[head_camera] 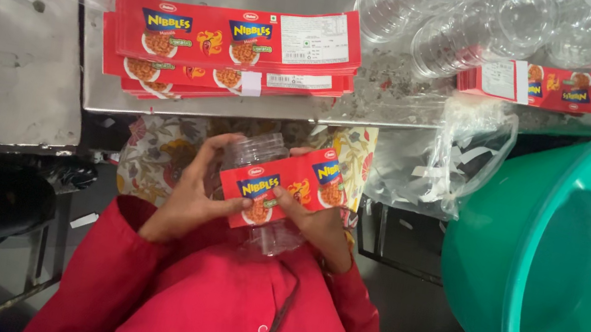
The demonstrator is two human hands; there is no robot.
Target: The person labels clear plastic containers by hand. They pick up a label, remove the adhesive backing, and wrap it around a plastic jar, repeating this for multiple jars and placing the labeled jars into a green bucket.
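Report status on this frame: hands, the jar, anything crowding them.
Left hand grips clear plastic jar. Right hand presses red label around it. Label stack on metal table ahead, green tub at right; neither touching.

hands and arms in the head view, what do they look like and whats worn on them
Both arms are covered by long bright red sleeves of a plain garment that reach to the wrists. The left hand and right hand are bare: no gloves, and no rings, watch or bangles that I can see.
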